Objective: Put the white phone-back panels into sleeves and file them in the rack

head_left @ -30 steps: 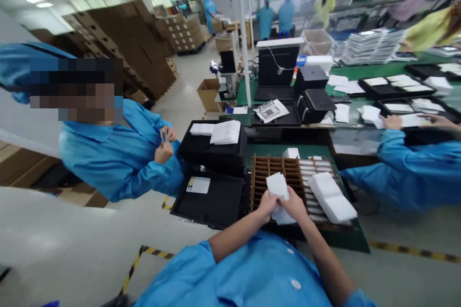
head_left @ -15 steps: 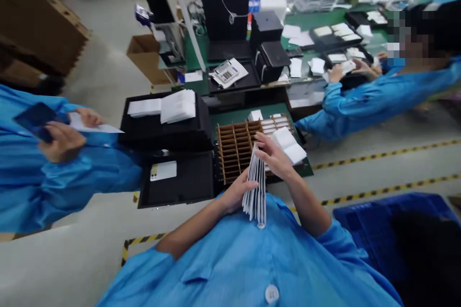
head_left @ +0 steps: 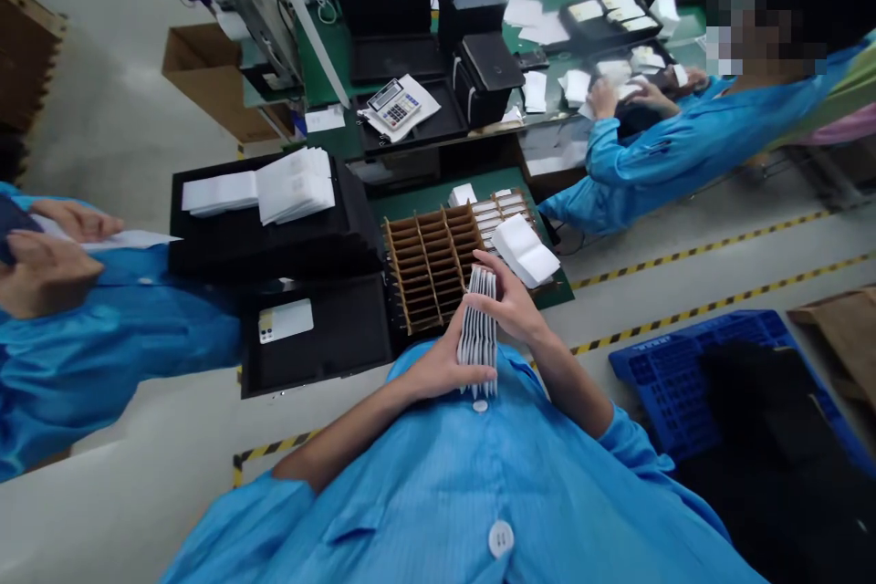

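Observation:
Both my hands hold a stack of thin white packets (head_left: 477, 328) on edge against my blue coat. My left hand (head_left: 442, 367) grips the stack from the left side, fingers closed under it. My right hand (head_left: 510, 303) clasps the top and right side. Just beyond the hands stands a brown cardboard divider box (head_left: 428, 265) with many slots; the slots at its right hold white packets. A loose pile of white packets (head_left: 524, 250) lies on the box's right part.
A black tray (head_left: 321, 338) with a white phone (head_left: 286, 321) sits left of the divider box, behind it stacked black trays carrying white packets (head_left: 294, 185). A co-worker's hands (head_left: 47, 251) are at far left, another co-worker (head_left: 657, 141) at right. A blue crate (head_left: 691, 374) is on the floor.
The camera has tilted down and the view shifted. My hands drew the packet stack slightly closer to my chest and squared it up; the left co-worker still handles a white sheet.

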`<state>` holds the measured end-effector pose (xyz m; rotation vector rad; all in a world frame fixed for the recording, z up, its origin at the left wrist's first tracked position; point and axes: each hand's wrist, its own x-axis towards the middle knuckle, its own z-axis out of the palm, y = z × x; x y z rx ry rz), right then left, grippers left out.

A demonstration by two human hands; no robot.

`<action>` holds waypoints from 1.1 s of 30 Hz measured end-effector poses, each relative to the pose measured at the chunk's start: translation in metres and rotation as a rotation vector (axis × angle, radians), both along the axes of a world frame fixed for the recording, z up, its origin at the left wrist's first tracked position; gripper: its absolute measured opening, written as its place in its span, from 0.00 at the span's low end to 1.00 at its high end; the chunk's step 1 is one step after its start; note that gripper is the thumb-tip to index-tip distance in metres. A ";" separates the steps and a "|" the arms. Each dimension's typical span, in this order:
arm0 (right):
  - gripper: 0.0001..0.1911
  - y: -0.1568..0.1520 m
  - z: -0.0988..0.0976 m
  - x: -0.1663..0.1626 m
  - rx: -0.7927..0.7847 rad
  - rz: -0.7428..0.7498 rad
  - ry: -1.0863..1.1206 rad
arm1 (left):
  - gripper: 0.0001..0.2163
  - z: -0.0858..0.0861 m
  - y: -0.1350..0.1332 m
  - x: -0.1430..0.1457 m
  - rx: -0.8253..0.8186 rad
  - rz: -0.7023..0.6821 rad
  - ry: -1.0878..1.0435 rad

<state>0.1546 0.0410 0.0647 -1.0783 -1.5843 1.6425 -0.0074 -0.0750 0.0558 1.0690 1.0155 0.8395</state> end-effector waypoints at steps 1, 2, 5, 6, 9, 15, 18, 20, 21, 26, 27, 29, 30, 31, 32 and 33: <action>0.44 -0.002 -0.003 0.000 -0.058 -0.010 0.022 | 0.53 0.000 0.001 0.000 0.013 -0.003 0.008; 0.45 -0.004 -0.006 0.001 -0.109 -0.011 0.044 | 0.54 -0.001 0.002 -0.001 0.029 -0.008 0.020; 0.46 -0.012 -0.014 0.001 -0.174 -0.016 0.083 | 0.56 -0.002 0.002 0.000 0.054 -0.030 0.048; 0.46 -0.014 -0.016 0.000 -0.170 -0.034 0.082 | 0.56 -0.003 0.002 0.001 0.054 -0.036 0.053; 0.45 -0.018 -0.017 -0.001 -0.150 -0.099 0.076 | 0.57 -0.006 0.001 0.006 0.050 -0.047 0.066; 0.42 -0.021 -0.016 0.003 -0.131 -0.158 0.062 | 0.55 -0.007 0.002 0.010 0.027 -0.056 0.011; 0.40 -0.022 -0.015 0.006 -0.119 -0.161 0.050 | 0.48 -0.006 0.001 0.008 -0.011 -0.036 -0.001; 0.38 -0.022 -0.013 0.008 -0.112 -0.167 0.051 | 0.43 -0.006 0.000 0.007 -0.036 -0.012 -0.003; 0.37 -0.022 -0.013 0.009 -0.113 -0.169 0.055 | 0.42 -0.006 -0.001 0.006 -0.042 -0.001 -0.001; 0.33 -0.021 -0.011 0.013 -0.144 -0.138 0.065 | 0.41 -0.007 -0.003 0.006 -0.050 0.030 -0.020; 0.32 -0.021 -0.011 0.014 -0.145 -0.135 0.061 | 0.41 -0.008 -0.004 0.007 -0.061 0.037 -0.032; 0.30 -0.022 -0.012 0.016 -0.144 -0.135 0.054 | 0.41 -0.009 -0.005 0.008 -0.078 0.059 -0.044; 0.30 -0.022 -0.012 0.016 -0.144 -0.138 0.052 | 0.40 -0.010 -0.005 0.008 -0.081 0.071 -0.046; 0.30 -0.023 -0.012 0.017 -0.145 -0.141 0.051 | 0.40 -0.010 -0.005 0.009 -0.082 0.081 -0.047; 0.30 -0.023 -0.013 0.017 -0.145 -0.145 0.049 | 0.40 -0.011 -0.005 0.009 -0.084 0.086 -0.048; 0.30 -0.024 -0.013 0.017 -0.143 -0.148 0.046 | 0.39 -0.011 -0.005 0.009 -0.089 0.085 -0.049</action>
